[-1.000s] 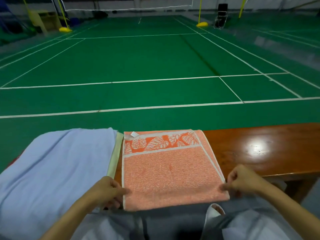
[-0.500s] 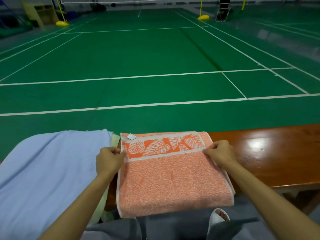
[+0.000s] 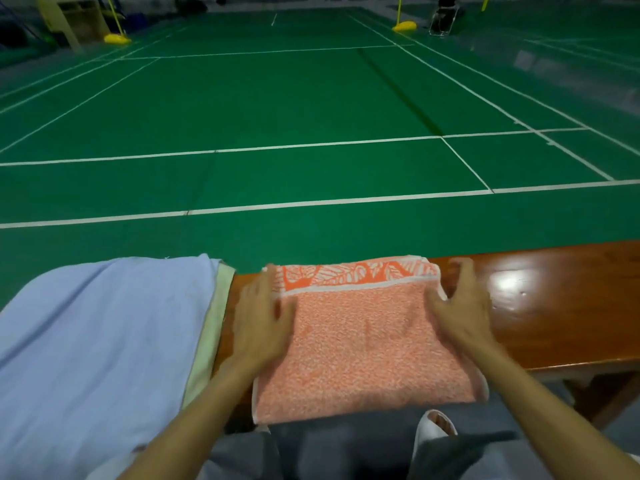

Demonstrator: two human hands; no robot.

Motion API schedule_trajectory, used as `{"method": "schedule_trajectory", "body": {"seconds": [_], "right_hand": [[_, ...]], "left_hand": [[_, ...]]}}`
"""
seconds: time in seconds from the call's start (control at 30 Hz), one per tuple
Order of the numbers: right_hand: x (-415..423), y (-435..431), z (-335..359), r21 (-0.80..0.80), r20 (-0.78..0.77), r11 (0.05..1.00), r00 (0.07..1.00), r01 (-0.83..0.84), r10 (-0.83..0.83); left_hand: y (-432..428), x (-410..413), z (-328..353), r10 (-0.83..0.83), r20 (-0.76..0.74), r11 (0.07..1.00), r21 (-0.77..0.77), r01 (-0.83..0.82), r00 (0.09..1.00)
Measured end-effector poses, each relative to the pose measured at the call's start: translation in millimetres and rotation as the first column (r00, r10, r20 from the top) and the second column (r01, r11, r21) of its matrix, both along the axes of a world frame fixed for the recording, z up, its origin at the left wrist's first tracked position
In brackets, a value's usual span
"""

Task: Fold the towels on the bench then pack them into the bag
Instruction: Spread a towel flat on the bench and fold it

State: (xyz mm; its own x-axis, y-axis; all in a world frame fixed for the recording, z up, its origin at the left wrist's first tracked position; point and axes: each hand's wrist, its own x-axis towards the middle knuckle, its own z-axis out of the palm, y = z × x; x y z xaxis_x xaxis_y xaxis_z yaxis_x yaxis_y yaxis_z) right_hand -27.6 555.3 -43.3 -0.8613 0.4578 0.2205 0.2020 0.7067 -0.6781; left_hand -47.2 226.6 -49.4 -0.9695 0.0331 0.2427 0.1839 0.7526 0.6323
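Since the green court [image 3: 311, 98] fills most of the view, all the actual work is squeezed into the bottom strip, on the wooden bench [image 3: 536, 306] running across the near edge. It makes sense as a folding surface: flat, hard, right in front of the person.

Biggest thing on it is the blue towel [image 3: 97, 341], spread loose over the left end with a pale yellow one [image 3: 211, 323] peeking out under its right edge, so I'd guess those are waiting their turn. Just beside them sits the orange towel [image 3: 363, 348], folded into a neat rectangle, with its leaf band at the far side and its near edge hanging a little over the bench.

The grey fabric [image 3: 346, 448] with a white loop at the bottom might be the bag, can't tell honestly.

The left hand [image 3: 263, 317] lies flat on the orange towel's left edge, fingers straight, a bit blurred. The right hand [image 3: 460, 306] is spread at the right edge, thumb on the cloth. Neither grips anything. Looks like they're pressing the fold flat and squaring the sides before packing.
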Motion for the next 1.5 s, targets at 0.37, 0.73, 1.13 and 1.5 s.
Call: {"method": "schedule_trajectory", "body": {"seconds": [0.37,0.73,1.13,1.5], "right_hand": [[11,-30,-35,0.411,0.492,0.689,0.782,-0.597,0.383],[13,-5,-28,0.348,0.41,0.869,0.891,-0.352,0.196],[-3,12,6,-0.041,0.503,0.997,0.86,-0.068,0.079],[21,30,79,-0.732,-0.034,0.582,0.872,-0.354,0.488]], "left_hand": [[13,4,-35,-0.163,0.18,0.811,-0.536,0.236,0.97],[5,10,-30,-0.054,0.158,0.952,-0.29,0.098,0.986],[-7,5,4,0.186,0.312,0.982,-0.09,-0.166,0.932],[-44,1,70,-0.15,0.508,0.754,0.614,-0.234,0.848]]}}
